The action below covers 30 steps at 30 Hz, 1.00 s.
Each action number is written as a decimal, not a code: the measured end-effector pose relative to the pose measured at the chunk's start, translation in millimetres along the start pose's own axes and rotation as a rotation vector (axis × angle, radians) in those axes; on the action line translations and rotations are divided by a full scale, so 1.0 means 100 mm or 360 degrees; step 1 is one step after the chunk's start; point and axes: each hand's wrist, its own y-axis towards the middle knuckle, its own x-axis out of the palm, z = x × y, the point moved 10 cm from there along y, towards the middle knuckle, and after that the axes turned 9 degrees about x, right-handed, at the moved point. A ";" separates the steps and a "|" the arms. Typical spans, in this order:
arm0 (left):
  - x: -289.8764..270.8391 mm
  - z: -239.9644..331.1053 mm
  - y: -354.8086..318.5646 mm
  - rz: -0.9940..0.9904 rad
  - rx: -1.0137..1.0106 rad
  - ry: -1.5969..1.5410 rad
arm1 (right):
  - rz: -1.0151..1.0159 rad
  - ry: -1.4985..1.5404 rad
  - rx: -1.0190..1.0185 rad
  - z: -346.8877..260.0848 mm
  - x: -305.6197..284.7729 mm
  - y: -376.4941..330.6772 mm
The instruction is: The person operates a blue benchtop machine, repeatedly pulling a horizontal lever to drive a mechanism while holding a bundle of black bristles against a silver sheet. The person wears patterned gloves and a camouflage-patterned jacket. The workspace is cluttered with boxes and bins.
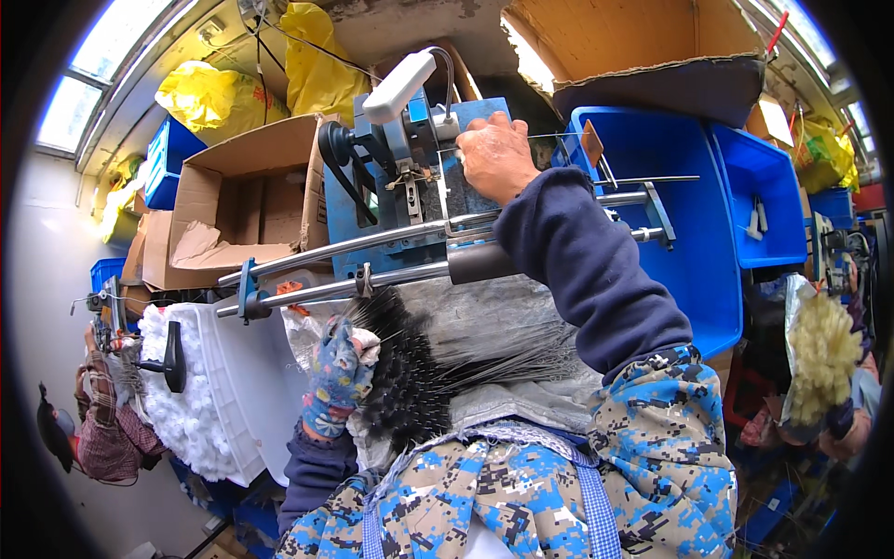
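Note:
My right hand (498, 156) is bare and rests on the blue machine (424, 200) with its fingers curled; what they hold, if anything, is hidden. A thin wire (554, 136) runs out to the right beside its knuckles. My left hand (337, 380), in a patterned fabric glove, is closed at the left edge of a pile of black-bristled wire brushes (400, 373). Its fingertips are by the bristles, and I cannot make out what is in them. Thin metal stems (507, 359) of the brushes point right across a grey sheet (484, 307) on my lap.
Two metal rails (400, 276) cross in front of me below the machine. A cardboard box (247, 200) stands left, a large blue bin (684, 270) right. At far left, a white tub (247, 391) holds white fluffy pieces near another person (112, 419). Someone else works at far right.

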 end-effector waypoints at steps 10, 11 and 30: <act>-0.13 0.12 0.07 0.0067 0.0120 0.0105 | 0.0100 0.0006 0.0027 0.13 -0.25 -0.54; -0.13 0.12 0.08 0.0067 0.0107 0.0056 | 0.0079 0.0041 0.0028 0.13 -0.23 -0.53; -0.25 0.04 -0.05 0.0074 -0.0046 0.0031 | -0.0069 0.0118 -0.0182 -0.49 0.11 -0.45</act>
